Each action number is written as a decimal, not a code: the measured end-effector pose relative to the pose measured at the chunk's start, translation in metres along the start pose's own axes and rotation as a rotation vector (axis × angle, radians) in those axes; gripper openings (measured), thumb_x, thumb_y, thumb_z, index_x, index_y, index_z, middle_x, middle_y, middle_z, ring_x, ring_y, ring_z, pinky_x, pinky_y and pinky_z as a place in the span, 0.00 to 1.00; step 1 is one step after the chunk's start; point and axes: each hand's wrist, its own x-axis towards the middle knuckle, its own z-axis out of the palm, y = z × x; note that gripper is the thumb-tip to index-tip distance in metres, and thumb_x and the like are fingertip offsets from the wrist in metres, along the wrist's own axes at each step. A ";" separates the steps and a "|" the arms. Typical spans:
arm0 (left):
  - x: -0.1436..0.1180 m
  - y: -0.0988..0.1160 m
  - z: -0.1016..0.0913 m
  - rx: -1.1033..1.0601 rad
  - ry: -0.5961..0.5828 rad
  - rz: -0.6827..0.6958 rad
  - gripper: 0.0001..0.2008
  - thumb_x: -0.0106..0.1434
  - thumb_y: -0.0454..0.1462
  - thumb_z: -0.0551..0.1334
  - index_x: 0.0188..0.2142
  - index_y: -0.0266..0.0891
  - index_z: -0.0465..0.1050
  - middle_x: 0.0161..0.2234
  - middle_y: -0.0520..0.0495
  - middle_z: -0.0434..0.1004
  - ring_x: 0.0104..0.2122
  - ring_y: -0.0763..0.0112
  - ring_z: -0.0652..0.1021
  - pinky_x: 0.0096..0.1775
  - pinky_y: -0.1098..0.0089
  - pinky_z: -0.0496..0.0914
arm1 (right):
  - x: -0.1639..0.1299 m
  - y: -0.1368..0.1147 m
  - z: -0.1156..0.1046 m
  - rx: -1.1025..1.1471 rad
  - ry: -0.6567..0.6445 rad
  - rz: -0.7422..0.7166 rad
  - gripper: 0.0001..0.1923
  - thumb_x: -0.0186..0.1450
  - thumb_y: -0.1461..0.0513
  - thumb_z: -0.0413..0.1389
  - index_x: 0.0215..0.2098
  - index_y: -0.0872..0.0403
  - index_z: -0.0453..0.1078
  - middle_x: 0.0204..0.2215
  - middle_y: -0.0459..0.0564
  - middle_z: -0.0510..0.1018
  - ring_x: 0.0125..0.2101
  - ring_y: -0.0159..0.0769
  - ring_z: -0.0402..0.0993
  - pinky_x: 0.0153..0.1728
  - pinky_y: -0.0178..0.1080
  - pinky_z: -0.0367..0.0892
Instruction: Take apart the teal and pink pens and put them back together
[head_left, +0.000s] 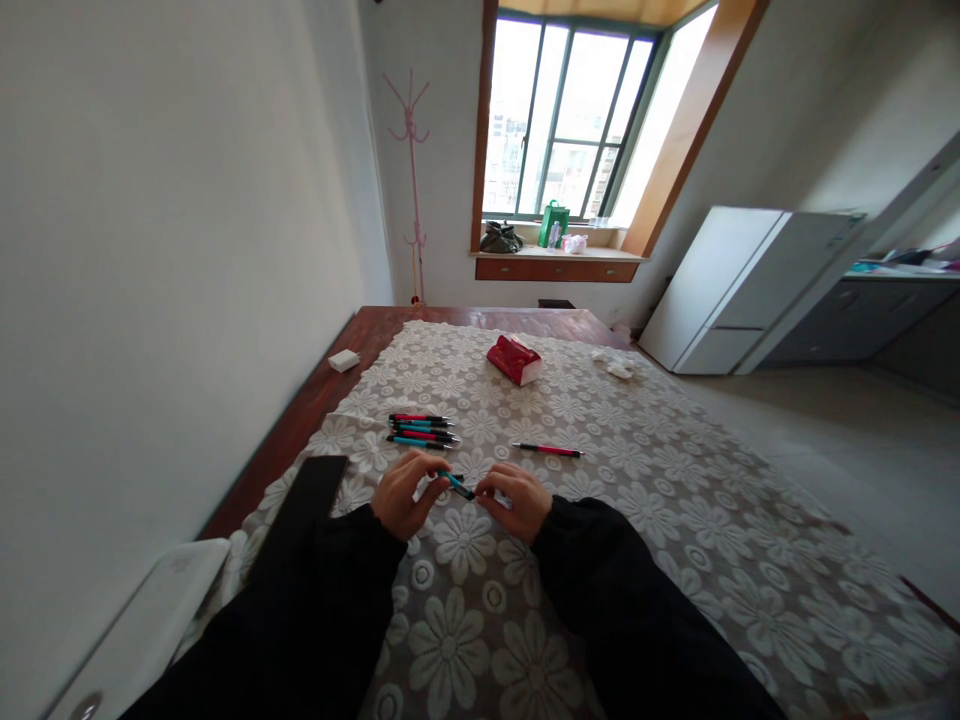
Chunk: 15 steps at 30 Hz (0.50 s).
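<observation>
Both hands meet low over the desk: the left hand (pixel 403 496) and the right hand (pixel 514 499) each pinch an end of a single teal pen (pixel 456 486), fingers curled tight around it, the pen slanting between them just above the cloth. Black sleeves run back from both wrists toward the camera. Just beyond the left hand lies a small cluster of pens (pixel 421 430), red and teal, side by side. A lone red pen (pixel 548 450) rests apart to the right of that cluster, beyond the right hand. A flat black object (pixel 304 500) sits near the left sleeve. All of it rests on a lace tablecloth (pixel 637 520) with a white flower pattern. Farther up the desk stands a red packet (pixel 514 359), well apart from the pens.
</observation>
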 end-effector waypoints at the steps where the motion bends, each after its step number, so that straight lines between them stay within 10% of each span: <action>1: 0.000 0.000 0.000 0.003 0.014 0.009 0.06 0.66 0.35 0.58 0.42 0.39 0.71 0.32 0.47 0.74 0.34 0.68 0.74 0.38 0.67 0.70 | 0.000 0.001 0.000 -0.018 0.004 0.010 0.04 0.63 0.65 0.55 0.35 0.52 0.72 0.28 0.47 0.74 0.32 0.35 0.69 0.36 0.37 0.63; 15: 0.004 0.009 -0.004 -0.088 0.210 -0.071 0.03 0.65 0.37 0.58 0.37 0.40 0.67 0.34 0.46 0.77 0.33 0.68 0.75 0.32 0.67 0.67 | -0.005 0.020 0.001 -0.265 0.060 0.207 0.11 0.60 0.65 0.59 0.42 0.49 0.74 0.39 0.50 0.74 0.42 0.42 0.67 0.44 0.43 0.63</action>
